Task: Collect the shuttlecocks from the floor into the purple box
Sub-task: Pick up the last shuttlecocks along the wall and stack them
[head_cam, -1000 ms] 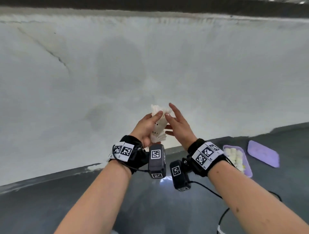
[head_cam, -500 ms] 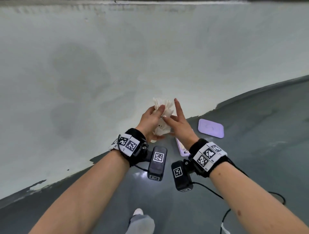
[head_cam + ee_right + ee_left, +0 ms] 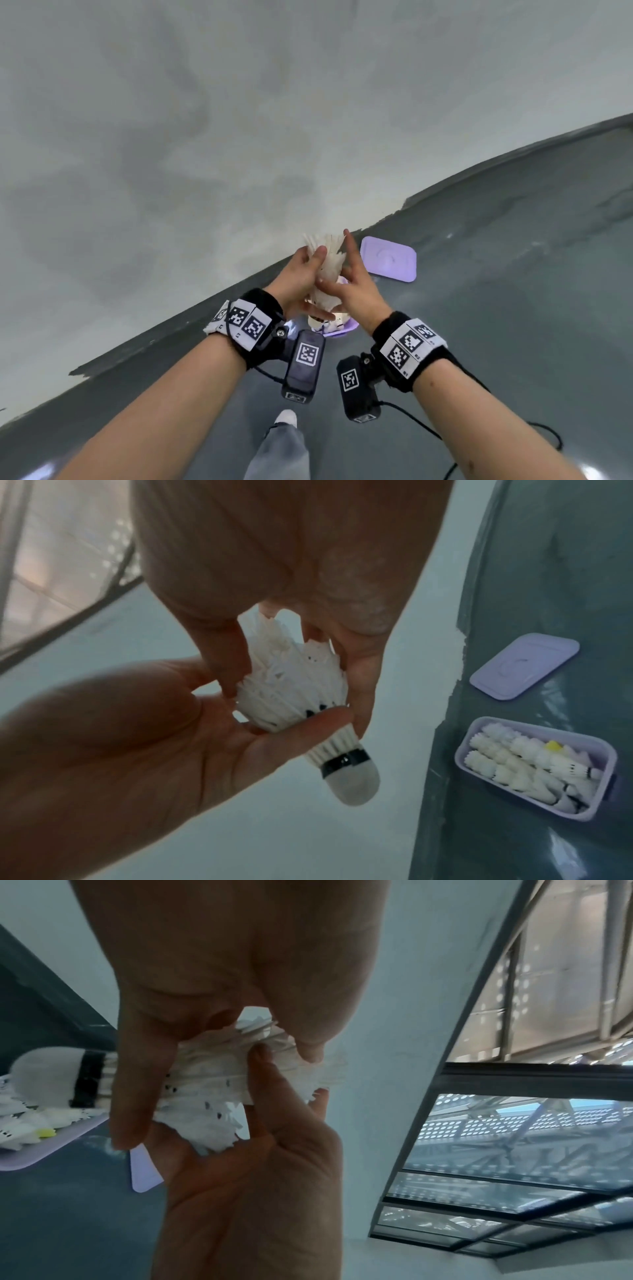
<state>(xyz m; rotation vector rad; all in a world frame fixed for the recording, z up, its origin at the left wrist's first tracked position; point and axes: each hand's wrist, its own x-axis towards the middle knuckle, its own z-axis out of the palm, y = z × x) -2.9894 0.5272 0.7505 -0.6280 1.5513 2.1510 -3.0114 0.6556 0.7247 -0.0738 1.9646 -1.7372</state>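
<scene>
A nested stack of shuttlecocks [image 3: 294,693] is gripped between left hand [image 3: 301,274] and right hand [image 3: 356,287], above the purple box [image 3: 486,775]. Probably super light, with crushable feathers; best held by the skirt's stiffer base.

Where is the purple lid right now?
In the head view the purple lid lies flat on the dark floor, just right of the right hand and beyond the purple box.

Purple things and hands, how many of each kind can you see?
purple box: 1
purple lid: 1
hands: 2, the left hand and the right hand
Total: 4
Both hands hold the shuttlecocks, which are too bunched to count.
</scene>
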